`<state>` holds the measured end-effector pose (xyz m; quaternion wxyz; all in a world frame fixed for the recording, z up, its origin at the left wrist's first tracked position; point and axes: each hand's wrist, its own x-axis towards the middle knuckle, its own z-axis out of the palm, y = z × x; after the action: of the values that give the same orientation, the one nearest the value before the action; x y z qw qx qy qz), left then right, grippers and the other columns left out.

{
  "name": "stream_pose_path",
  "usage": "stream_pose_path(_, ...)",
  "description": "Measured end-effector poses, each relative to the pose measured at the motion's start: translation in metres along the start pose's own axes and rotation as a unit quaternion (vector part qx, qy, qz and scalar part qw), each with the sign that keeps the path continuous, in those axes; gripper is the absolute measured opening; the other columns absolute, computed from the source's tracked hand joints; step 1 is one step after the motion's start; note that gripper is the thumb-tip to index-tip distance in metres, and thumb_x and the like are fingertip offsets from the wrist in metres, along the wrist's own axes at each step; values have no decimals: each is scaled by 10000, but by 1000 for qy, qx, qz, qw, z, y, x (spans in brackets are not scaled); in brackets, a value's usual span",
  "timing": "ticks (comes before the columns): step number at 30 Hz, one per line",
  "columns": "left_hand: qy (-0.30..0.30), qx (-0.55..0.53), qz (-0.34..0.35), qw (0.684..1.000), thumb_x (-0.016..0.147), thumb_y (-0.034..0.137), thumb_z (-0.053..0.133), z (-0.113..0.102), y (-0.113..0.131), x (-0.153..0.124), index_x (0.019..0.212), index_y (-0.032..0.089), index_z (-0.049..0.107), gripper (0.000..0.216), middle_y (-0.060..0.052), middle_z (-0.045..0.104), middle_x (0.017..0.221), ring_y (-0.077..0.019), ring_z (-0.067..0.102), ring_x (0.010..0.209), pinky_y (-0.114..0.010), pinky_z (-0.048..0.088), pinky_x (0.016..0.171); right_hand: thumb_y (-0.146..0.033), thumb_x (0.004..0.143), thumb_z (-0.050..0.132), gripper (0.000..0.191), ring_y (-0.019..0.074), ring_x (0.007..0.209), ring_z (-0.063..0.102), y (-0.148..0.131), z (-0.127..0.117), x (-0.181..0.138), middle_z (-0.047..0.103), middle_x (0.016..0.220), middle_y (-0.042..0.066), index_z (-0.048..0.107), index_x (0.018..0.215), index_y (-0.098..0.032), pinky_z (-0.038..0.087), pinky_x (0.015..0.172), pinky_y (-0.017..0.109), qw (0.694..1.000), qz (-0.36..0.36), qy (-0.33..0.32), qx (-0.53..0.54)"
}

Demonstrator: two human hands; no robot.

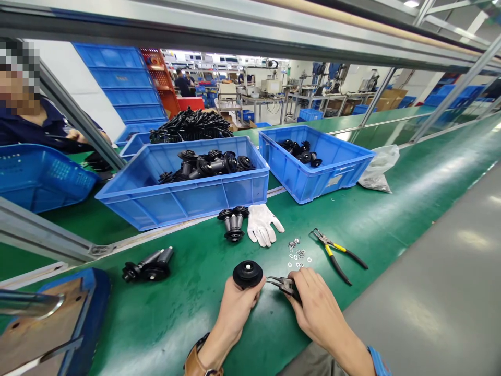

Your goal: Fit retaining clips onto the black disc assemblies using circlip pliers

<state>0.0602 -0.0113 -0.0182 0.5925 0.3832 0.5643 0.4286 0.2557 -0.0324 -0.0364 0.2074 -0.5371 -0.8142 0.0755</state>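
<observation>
My left hand is wrapped round a black round-topped part with a white centre pin, held upright over the green belt. My right hand is closed on a pair of pliers, whose tips point left toward the part's rim. Just beyond lies a small scatter of metal rings. A second pair of pliers with yellow-and-black handles lies to the right of the rings.
Two or three black parts stand beside a white glove; another lies at the left. Two blue bins hold more parts. A plastic bag lies at right. Another person works at far left.
</observation>
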Motion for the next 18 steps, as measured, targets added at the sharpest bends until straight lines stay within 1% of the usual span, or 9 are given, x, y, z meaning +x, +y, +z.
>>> stream_pose_path(6, 0, -2, 1, 1000, 654, 554, 799, 0, 0, 0, 588, 211, 421, 516, 67, 371, 503, -73, 285, 504, -236, 204, 493, -225, 996, 482, 61, 250, 828, 487, 0, 0, -3, 542, 949, 65, 504, 1050, -207, 401, 723, 389, 1000, -2, -3, 11)
stream_pose_path(10, -3, 2, 0, 1000, 654, 604, 781, 1, 1, 0, 585, 216, 405, 545, 69, 363, 502, -71, 280, 500, -236, 203, 490, -219, 995, 488, 85, 255, 848, 496, -1, 1, -3, 548, 967, 68, 501, 1079, -206, 413, 743, 396, 1000, 4, -11, 15)
stream_pose_path(14, -8, 0, -1, 1000, 649, 630, 775, 2, 2, -1, 587, 214, 407, 559, 67, 368, 509, -69, 285, 501, -232, 210, 490, -209, 988, 505, 181, 263, 884, 504, 0, 0, -2, 558, 1009, 80, 491, 1168, -194, 427, 766, 405, 1000, 0, -13, 10)
stream_pose_path(18, -13, -9, -9, 1000, 656, 621, 779, 2, 1, -2, 590, 204, 430, 548, 59, 391, 516, -69, 313, 493, -232, 214, 485, -184, 966, 525, 267, 266, 883, 504, 0, 0, -2, 565, 1021, 92, 486, 1230, -176, 430, 757, 402, 1000, -8, 8, -13)
